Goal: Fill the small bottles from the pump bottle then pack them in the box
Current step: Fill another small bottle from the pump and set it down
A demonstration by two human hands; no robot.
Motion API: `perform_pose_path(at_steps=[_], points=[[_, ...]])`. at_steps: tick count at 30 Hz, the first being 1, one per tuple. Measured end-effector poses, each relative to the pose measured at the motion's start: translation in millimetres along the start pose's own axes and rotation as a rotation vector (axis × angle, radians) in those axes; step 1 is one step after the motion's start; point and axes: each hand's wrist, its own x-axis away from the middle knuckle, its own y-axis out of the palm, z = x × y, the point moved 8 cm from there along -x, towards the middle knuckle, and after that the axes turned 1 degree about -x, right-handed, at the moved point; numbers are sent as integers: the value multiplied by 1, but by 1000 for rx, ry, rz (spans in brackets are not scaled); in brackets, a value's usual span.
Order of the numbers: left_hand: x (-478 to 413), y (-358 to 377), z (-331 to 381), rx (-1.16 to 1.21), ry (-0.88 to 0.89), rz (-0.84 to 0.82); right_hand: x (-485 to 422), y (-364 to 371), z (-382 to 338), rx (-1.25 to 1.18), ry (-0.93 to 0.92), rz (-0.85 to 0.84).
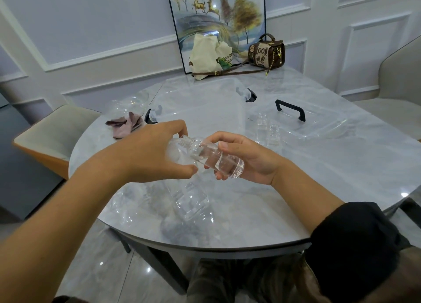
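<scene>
The right hand [246, 159] grips a small bottle [218, 159], tipped sideways mid-frame. The left hand [155, 152] curls at its open neck; I cannot tell what it holds. Two more bottles [272, 133] stand to the right, and the clear box [200, 104] sits above the hands.

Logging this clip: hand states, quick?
Left hand: curled at the neck of the small bottle; grip cannot be told.
Right hand: holding the small bottle.

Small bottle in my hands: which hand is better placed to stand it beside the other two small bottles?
Right. The right hand grips the small bottle round its body, and the two standing bottles are on that side. The left hand is only at its neck.
</scene>
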Motion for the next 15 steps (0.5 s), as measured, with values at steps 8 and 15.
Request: perform_pose_path(at_steps=[8, 15], points=[[-1, -7, -1, -31, 5, 22, -3, -2, 2, -12, -7, -1], [-4, -10, 0, -61, 25, 30, -1, 0, -1, -21, -14, 0]])
